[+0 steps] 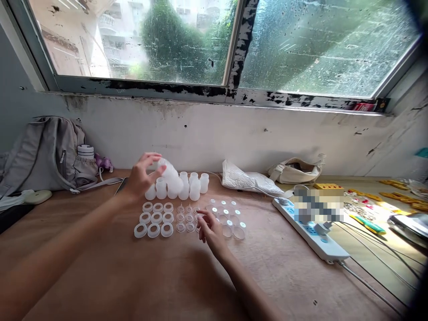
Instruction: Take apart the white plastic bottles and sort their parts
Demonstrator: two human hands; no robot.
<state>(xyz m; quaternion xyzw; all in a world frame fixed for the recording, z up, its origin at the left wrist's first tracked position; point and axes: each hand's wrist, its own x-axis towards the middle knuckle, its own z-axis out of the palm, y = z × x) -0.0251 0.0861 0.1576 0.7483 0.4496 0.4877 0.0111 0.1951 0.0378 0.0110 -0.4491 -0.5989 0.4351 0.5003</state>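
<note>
My left hand [142, 176] is raised over the back of the table, its fingers and thumb closed on a white translucent bottle [170, 176], blurred at its edges. Several similar bottles [194, 189] stand upright in rows below and beside it. My right hand [211, 229] hovers low over the right edge of a grid of small clear parts [180, 217], fingers loosely bent; whether they touch a part is hidden. White rings [154, 230] lie in rows on the left, and clear round discs [238, 232] with small white centres lie on the right.
A white power strip [310, 232] with plugs and cables lies on the right. A white padded bag [247, 177] and a beige pouch [294, 170] rest against the wall. On the left is a grey backpack [50, 156]. The brown table [160, 281] extends toward me.
</note>
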